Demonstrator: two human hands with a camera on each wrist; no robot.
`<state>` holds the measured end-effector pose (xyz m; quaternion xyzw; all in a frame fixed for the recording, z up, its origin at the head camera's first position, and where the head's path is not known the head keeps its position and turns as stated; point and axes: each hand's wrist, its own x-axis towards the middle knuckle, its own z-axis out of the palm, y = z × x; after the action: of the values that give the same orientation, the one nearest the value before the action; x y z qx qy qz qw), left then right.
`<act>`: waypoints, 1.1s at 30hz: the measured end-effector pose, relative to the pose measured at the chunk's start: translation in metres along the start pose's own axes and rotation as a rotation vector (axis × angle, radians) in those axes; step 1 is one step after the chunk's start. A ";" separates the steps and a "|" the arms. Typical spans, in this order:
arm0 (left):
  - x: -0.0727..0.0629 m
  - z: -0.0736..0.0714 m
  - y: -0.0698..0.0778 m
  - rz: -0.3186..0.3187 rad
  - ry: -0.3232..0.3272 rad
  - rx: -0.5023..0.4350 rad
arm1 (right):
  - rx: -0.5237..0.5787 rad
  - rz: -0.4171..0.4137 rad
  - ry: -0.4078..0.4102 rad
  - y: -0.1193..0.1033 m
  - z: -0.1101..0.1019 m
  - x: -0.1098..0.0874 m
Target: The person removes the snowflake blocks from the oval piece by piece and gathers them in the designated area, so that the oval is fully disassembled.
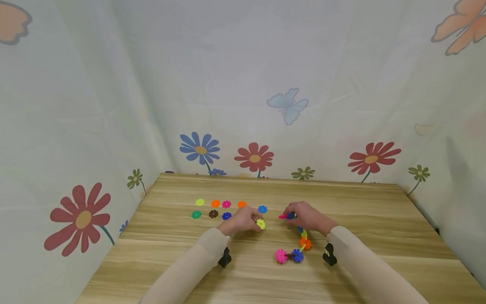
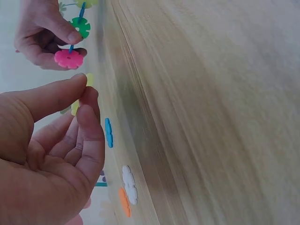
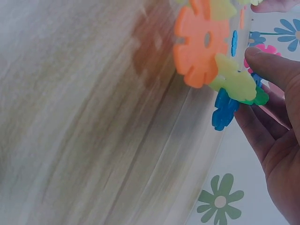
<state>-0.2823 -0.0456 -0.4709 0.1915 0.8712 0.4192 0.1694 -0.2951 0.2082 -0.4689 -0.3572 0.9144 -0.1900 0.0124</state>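
Note:
My left hand (image 1: 244, 218) pinches a yellow notched disc (image 1: 260, 224) between thumb and fingertips. A short way to its right, my right hand (image 1: 306, 216) grips a chain of interlocked flower-shaped discs near one end. That end carries a pink disc (image 2: 69, 59) beyond the fingers, facing the yellow one across a small gap. A green disc (image 2: 81, 28) sits by the right thumb. From this hand the chain curves toward the front through an orange disc (image 3: 199, 42) and a dark blue disc (image 1: 298, 256) to another pink disc (image 1: 281, 256).
Loose discs lie in rough rows at the back left, among them a green disc (image 1: 196, 214), a brown disc (image 1: 213, 214) and an orange disc (image 1: 215, 203). A blue disc (image 1: 263, 209) lies behind the hands. The wooden table (image 1: 360, 207) meets a flower-printed curtain (image 1: 228, 84).

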 end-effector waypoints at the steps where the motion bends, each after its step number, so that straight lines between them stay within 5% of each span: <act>1: 0.000 0.000 0.000 -0.001 -0.004 0.005 | -0.002 -0.002 0.001 0.000 0.000 0.000; 14: 0.004 0.012 0.002 0.020 -0.009 0.180 | 0.000 -0.010 0.002 0.001 0.001 0.001; 24: 0.013 0.017 0.004 0.044 0.044 0.448 | -0.004 0.007 -0.006 0.000 0.001 0.001; 33: 0.020 0.021 0.005 0.025 0.100 0.497 | 0.012 0.012 -0.009 -0.002 0.000 0.001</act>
<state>-0.2899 -0.0196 -0.4822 0.2170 0.9523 0.2033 0.0688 -0.2951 0.2060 -0.4686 -0.3526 0.9153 -0.1938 0.0200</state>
